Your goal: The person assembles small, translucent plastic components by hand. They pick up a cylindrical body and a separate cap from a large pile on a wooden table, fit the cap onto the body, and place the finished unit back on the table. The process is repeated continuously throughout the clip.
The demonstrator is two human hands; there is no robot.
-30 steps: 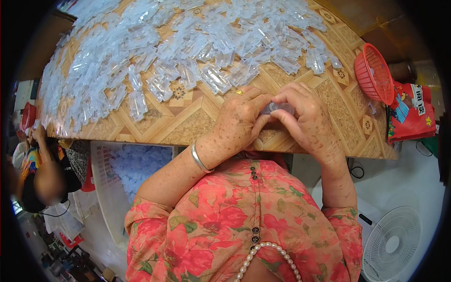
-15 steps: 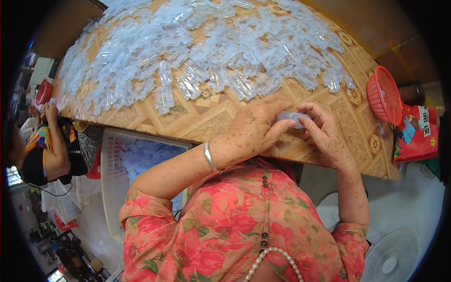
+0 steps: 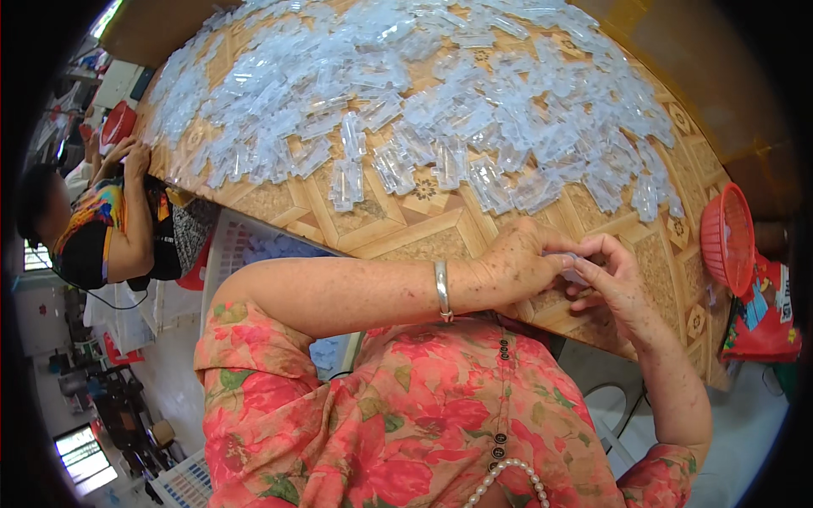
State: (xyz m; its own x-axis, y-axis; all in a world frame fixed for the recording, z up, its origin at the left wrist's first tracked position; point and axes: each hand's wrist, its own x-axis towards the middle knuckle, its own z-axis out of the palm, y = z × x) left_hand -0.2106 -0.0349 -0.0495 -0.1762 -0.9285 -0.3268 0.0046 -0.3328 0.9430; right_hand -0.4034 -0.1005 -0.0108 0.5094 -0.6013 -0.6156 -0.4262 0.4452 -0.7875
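Observation:
A small translucent bluish plastic piece (image 3: 574,269) is pinched between my two hands above the table's near edge. My left hand (image 3: 521,261), with a silver bangle on its wrist, has thumb and fingers closed on one side of it. From the other side my right hand (image 3: 616,284) grips it between thumb and bent fingers. Most of the piece is hidden by the fingers. Beyond my hands, many similar clear plastic pieces (image 3: 487,182) lie scattered and heaped over the wood-patterned table (image 3: 406,245).
At the right edge are a red plastic basket (image 3: 727,241) and a red printed bag (image 3: 766,313). A white crate (image 3: 224,250) of bluish pieces stands below the table, partly behind my left arm. Another person (image 3: 110,224) sits at the far left, near a red bowl (image 3: 118,123).
The view has shifted, so table and pieces appear lower and further right. My hands have drawn closer together around the plastic piece, which shows less now.

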